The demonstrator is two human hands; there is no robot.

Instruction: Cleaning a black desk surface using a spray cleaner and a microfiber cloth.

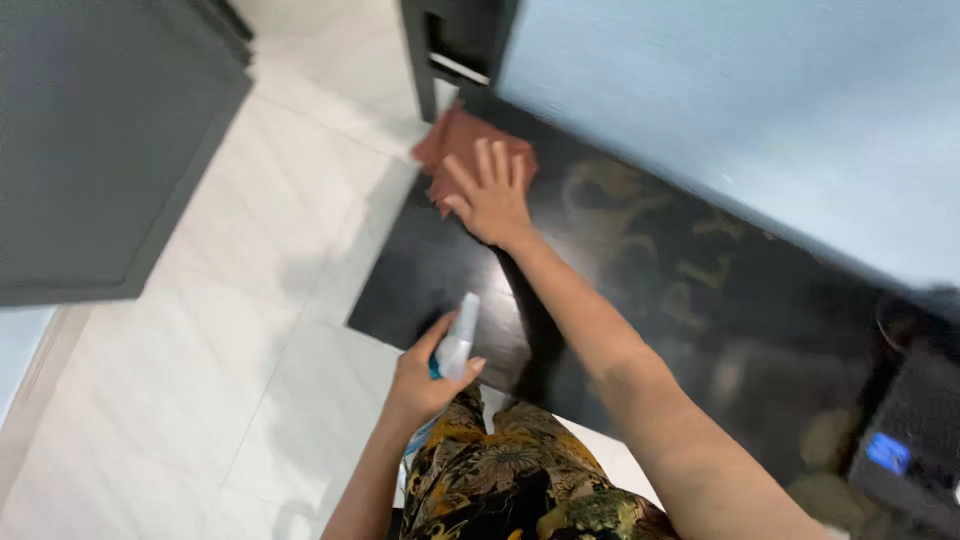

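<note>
Seen from above, the person's right hand [492,196] lay flat with fingers spread, its grip released, pressing a rust-red cloth [458,150] onto the far end of a glossy black tabletop [430,275], the cloth showing beyond the fingertips. The left hand [425,378], nearer the body, had its grip clenched around a white spray bottle [458,340] held above the tabletop's near edge. Pale tiled floor [200,380] stretched to the left past a dark grey cabinet [90,150], and a light blue wall [740,110] ran along the right.
</note>
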